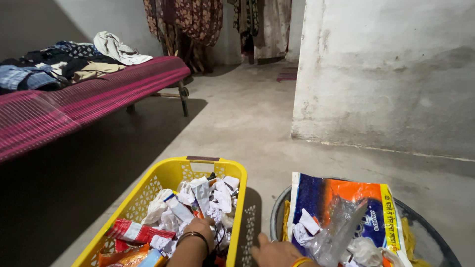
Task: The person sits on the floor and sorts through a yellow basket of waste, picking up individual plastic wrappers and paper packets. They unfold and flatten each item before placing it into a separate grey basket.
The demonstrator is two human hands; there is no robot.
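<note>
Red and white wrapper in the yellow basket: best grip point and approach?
Take the red and white wrapper by its upper-left end, coming from above on the basket's left side. It lies flat and long atop the crumpled paper, that end is free, and the left hand crowds its right end. The yellow basket wall probably blocks a side approach.

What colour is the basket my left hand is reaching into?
Yellow: the plastic basket with lattice sides, seen in the head view, holding crumpled papers and wrappers under the left hand.

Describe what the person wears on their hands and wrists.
Both hands are bare, with no gloves and no sleeves in view. The left hand has a thin dark bangle around its wrist. The right hand has an orange-yellow bangle at the wrist, partly cut off by the picture's edge.
</note>
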